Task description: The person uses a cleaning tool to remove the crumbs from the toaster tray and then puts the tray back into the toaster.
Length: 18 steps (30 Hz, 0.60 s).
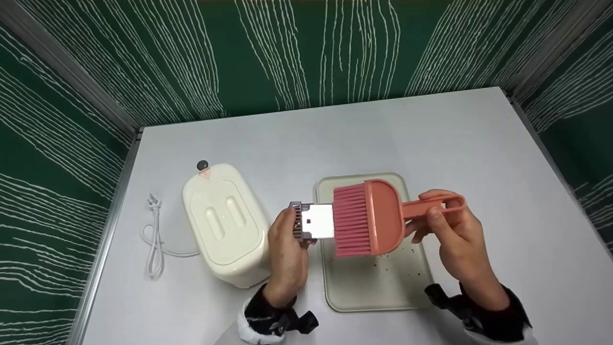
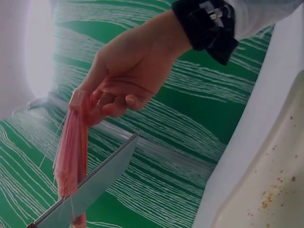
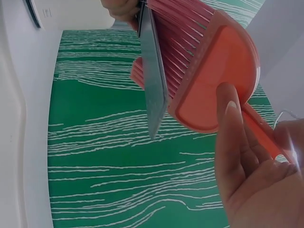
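Note:
In the head view my left hand grips the grey slotted end of a flat metal crumb tray, with the thumb on top. My right hand holds a coral-coloured brush by its looped handle. The brush's pink bristles overlap the metal plate's right end. Seen from the right wrist, the bristles lie against the plate, some on either side of it. The left wrist view also has bristles at the plate's edge. Both are held above a pale shallow tray.
Brown crumbs lie scattered in the pale tray. A cream toaster with a lid stands left of my left hand. Its white cord and plug rest on the white table. Green, white-streaked panels border the table.

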Available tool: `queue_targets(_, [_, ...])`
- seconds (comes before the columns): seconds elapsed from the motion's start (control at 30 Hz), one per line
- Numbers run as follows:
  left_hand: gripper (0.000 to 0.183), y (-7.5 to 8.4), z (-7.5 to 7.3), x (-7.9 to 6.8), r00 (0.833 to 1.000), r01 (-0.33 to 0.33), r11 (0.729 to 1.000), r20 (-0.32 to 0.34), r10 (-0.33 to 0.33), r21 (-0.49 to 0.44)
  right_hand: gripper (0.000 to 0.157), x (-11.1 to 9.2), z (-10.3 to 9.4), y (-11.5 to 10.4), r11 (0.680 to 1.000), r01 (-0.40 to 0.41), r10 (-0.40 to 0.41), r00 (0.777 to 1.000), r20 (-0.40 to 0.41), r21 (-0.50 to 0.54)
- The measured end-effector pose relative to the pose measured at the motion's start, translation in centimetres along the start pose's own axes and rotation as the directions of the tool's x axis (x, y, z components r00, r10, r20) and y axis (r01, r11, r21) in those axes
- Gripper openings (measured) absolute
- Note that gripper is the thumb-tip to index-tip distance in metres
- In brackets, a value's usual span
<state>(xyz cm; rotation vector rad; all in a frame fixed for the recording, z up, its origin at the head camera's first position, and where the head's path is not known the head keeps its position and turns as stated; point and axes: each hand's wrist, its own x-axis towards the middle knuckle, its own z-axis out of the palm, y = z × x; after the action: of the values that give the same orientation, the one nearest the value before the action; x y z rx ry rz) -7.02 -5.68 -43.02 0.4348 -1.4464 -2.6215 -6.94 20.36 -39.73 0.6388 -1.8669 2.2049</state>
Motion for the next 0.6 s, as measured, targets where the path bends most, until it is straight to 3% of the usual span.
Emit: queue_targets(0.6, [0.029, 0.1, 0.1, 0.0, 1.0, 0.013, 1.0, -0.002, -0.013, 0.01, 0.022, 0.2, -2.3, -0.2, 0.995, 0.104, -0.104, 0.989, -0.107, -0.004])
